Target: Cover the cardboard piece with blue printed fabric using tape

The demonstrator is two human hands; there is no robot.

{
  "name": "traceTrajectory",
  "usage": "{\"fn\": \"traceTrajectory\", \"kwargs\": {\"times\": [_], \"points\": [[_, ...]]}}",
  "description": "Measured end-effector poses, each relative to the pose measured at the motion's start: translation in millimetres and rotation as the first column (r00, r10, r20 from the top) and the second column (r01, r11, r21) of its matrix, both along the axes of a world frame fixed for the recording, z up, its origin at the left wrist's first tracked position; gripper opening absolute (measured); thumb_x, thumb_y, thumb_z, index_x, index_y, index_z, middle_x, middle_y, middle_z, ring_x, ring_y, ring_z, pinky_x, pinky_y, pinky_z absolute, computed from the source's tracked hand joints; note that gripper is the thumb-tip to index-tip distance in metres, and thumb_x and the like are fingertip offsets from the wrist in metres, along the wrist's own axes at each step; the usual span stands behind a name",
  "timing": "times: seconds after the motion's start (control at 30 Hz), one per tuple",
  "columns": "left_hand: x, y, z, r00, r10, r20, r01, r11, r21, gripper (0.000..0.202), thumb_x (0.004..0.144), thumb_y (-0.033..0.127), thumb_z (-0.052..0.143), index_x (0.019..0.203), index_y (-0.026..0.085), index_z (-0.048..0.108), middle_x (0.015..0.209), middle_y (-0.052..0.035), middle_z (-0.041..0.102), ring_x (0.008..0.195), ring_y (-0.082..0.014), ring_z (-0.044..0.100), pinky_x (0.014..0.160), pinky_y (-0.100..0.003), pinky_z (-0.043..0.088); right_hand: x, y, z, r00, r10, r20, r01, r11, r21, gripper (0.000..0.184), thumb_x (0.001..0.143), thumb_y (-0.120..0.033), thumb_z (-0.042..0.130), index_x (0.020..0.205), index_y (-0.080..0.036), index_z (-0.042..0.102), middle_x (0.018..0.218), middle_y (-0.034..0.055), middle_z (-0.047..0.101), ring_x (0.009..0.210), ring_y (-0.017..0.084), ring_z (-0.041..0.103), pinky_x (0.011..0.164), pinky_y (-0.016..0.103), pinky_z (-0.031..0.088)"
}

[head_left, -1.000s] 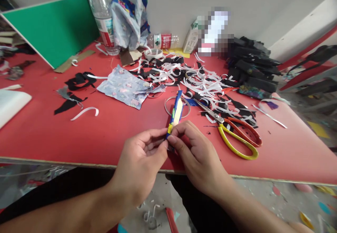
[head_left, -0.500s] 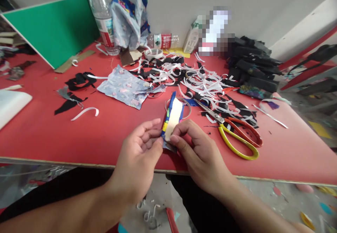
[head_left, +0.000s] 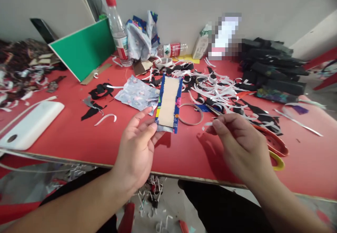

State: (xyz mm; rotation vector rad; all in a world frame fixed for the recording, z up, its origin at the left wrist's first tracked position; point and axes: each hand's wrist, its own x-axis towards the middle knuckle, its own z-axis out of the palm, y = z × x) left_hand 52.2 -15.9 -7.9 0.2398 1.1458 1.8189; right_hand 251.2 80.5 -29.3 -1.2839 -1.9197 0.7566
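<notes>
My left hand (head_left: 137,152) pinches the lower left edge of a narrow cardboard panel (head_left: 168,101). Blue patterned fabric is folded around its long edges, and a light grey-blue flap shows at the bottom. To the right, apart from the panel, my right hand (head_left: 240,145) has thumb and forefinger pressed on a small whitish scrap (head_left: 207,125). Behind that hand lie scissors (head_left: 278,143) with one orange-red and one yellow handle, partly hidden. A roll of tape (head_left: 193,123) lies flat between the panel and my right hand.
Printed fabric (head_left: 137,92) lies left of the panel. White strips and black scraps (head_left: 218,89) cover the middle. A stack of dark pieces (head_left: 273,64) stands at right; a bottle (head_left: 121,43) and green board (head_left: 84,52) at back left. A white power bank (head_left: 34,124) lies left.
My right hand has left the panel and moved right, with a small scrap between its fingers. The panel, held by my left hand, now shows more of its bare cardboard face. The view has shifted left.
</notes>
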Motion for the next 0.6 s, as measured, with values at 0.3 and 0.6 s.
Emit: {"fn": "traceTrajectory", "kwargs": {"times": [0.3,0.6], "points": [[11,-13,1.2,0.983,-0.179,-0.041,0.181,0.982,0.061,0.009,0.087,0.015,0.080,0.093,0.021,0.081,0.092,-0.0013,0.082,0.079,-0.0103,0.077,0.076,-0.016,0.063,-8,-21,2.3,0.905,0.403,-0.135,-0.339,0.876,0.342,0.042,0.095,-0.013,0.070,0.132,-0.031,0.063,0.115,0.0029,0.080,0.100,0.020,0.078,0.088,0.033,0.062],[-5,-23,-8.7,0.691,-0.129,-0.711,0.373,0.906,0.198,0.045,0.095,0.003,0.069,0.125,0.036,0.075,0.118,0.0022,0.080,0.107,-0.0113,0.076,0.099,-0.019,0.060,-19,-28,4.5,0.756,0.320,-0.571,-0.282,0.947,0.156,0.030,0.084,-0.004,0.079,0.101,-0.029,0.078,0.090,-0.0024,0.080,0.081,0.012,0.076,0.075,0.020,0.063]]}}
